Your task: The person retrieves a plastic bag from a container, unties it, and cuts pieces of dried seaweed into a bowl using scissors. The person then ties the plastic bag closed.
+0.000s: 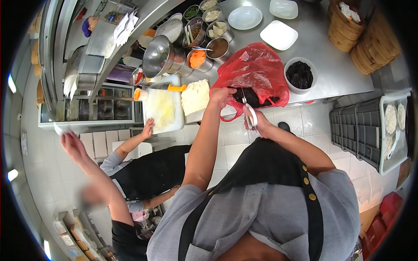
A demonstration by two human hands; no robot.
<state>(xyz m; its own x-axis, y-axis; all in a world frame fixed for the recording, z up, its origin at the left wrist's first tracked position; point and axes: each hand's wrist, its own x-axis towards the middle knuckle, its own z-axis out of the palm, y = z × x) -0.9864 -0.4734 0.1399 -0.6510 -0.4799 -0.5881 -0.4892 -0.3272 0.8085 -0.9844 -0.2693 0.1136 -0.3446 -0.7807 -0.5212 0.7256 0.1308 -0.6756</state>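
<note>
My right hand [257, 121] is closed around the pale handles of a pair of scissors [250, 112], whose blades point into the mouth of a red plastic bag [250, 65]. Dark, wrinkled food [257, 99] lies inside the bag at the counter's near edge. Beside the blades, my left hand [223, 96] pinches some of that food at the bag's left side; its fingertips are partly hidden. Right of the bag stands a white tub [300, 91] holding similar dark pieces [299, 75].
Left of the bag are a pale slab [195, 96] and a cutting board [163, 115], near a co-worker's hand [148, 128]. Metal containers [200, 61] crowd the back left. White plates [279, 35] and bamboo steamers [345, 29] stand behind. Another person's arm [98, 167] reaches up at left.
</note>
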